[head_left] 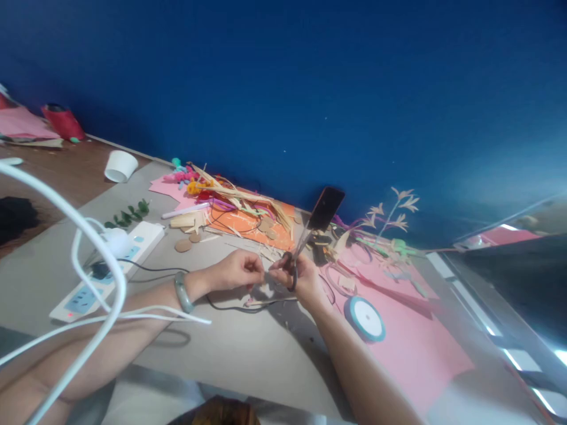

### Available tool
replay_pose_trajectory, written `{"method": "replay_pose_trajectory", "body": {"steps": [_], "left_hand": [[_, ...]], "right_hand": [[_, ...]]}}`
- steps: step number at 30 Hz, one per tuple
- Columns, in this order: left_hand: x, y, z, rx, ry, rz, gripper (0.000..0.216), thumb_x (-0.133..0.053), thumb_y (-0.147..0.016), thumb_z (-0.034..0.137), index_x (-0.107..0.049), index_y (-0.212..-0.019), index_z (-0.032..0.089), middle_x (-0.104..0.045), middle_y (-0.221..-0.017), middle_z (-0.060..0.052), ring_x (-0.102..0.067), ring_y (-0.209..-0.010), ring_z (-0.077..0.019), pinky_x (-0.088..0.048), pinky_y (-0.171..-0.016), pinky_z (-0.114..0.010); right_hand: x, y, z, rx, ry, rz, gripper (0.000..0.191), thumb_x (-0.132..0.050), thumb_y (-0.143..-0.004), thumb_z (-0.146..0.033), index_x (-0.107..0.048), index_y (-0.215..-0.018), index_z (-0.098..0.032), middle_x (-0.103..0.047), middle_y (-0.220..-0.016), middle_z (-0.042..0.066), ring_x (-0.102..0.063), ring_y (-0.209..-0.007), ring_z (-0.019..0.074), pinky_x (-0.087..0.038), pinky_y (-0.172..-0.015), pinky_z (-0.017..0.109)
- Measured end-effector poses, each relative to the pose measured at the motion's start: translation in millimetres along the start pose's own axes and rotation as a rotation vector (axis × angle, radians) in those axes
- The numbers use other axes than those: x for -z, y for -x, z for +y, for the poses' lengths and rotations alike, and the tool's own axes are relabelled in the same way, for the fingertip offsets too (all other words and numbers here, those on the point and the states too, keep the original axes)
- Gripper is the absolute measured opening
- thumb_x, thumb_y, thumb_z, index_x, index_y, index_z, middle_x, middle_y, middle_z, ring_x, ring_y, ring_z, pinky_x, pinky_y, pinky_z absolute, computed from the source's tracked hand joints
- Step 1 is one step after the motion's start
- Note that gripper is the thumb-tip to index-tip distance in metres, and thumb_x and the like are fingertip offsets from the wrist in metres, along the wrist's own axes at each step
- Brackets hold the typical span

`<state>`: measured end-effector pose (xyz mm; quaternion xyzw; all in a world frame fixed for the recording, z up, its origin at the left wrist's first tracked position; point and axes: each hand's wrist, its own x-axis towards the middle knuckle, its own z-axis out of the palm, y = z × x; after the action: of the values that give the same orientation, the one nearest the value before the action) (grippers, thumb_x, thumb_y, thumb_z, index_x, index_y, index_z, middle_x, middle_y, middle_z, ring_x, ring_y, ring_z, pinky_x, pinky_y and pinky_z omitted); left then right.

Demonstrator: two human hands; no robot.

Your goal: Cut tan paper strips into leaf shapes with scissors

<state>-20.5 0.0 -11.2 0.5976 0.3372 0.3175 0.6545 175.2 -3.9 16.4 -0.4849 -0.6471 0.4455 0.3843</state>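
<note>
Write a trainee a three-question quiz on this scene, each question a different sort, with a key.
1. Multiple choice. Where are the black-handled metal scissors?
A) In the left hand
B) In the right hand
C) On the grey tabletop
2. True or false. The round, teal-rimmed white disc is nearer the right hand than the left hand.
3. Fill in the blank. A smooth, pale green ____ circles the wrist of the left arm.

Key:
1. B
2. True
3. Bangle
</note>
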Motion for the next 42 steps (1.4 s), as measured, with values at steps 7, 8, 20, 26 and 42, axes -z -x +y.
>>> {"method": "replay_pose_trajectory", "body": {"steps": [7,8,20,26,42], "left_hand": [[-5.1,-1.0,-6.5,0.005,0.025,0.042,0.018,-0.068,-0.064,0.018,-0.052,-0.071,0.014,-0.060,-0.062,0.002,-0.056,-0.054,-0.0097,-0.041,-0.052,-0.019],[-5.0,-1.5,-6.9,0.000,0.011,0.051,0.017,-0.068,-0.064,0.017,-0.052,-0.070,0.014,-0.059,-0.062,0.002,-0.056,-0.056,-0.0096,-0.042,-0.053,-0.019],[1.3,2.0,9.6,-0.014,0.004,0.159,0.011,-0.061,-0.072,0.025,-0.058,-0.072,0.014,-0.052,-0.057,0.004,-0.045,-0.047,-0.0057,-0.034,-0.047,-0.017],[1.8,2.0,9.2,0.018,0.119,0.159,0.014,-0.062,-0.073,0.028,-0.057,-0.073,0.015,-0.048,-0.050,0.005,-0.043,-0.043,-0.0059,-0.028,-0.040,-0.016],[4.6,-2.5,12.2,-0.114,0.324,0.446,0.023,-0.069,-0.070,0.031,-0.053,-0.071,0.014,-0.060,-0.056,0.002,-0.046,-0.042,-0.0047,-0.031,-0.039,-0.016]], "right_hand": [[-17.4,4.4,0.8,0.042,-0.052,0.029,0.035,-0.078,-0.062,-0.031,-0.050,-0.080,-0.020,-0.066,-0.076,0.003,-0.058,-0.061,0.0138,-0.046,-0.055,0.025],[-17.7,4.7,0.6,0.045,-0.054,0.038,0.035,-0.078,-0.062,-0.031,-0.049,-0.080,-0.020,-0.065,-0.075,0.002,-0.058,-0.061,0.0137,-0.047,-0.056,0.025],[-13.3,2.5,4.3,-0.036,-0.083,0.049,0.036,-0.078,-0.061,-0.034,-0.050,-0.079,-0.020,-0.064,-0.074,0.001,-0.059,-0.062,0.0138,-0.046,-0.056,0.024],[-14.1,1.8,0.2,-0.080,-0.077,0.070,0.039,-0.079,-0.060,-0.039,-0.049,-0.077,-0.020,-0.060,-0.068,-0.001,-0.054,-0.057,0.0122,-0.042,-0.053,0.024],[11.2,3.9,-3.4,-0.128,0.495,-0.382,0.038,-0.064,-0.074,-0.051,-0.044,-0.069,-0.019,-0.048,-0.058,-0.005,-0.039,-0.055,0.0101,-0.031,-0.052,0.023]]}}
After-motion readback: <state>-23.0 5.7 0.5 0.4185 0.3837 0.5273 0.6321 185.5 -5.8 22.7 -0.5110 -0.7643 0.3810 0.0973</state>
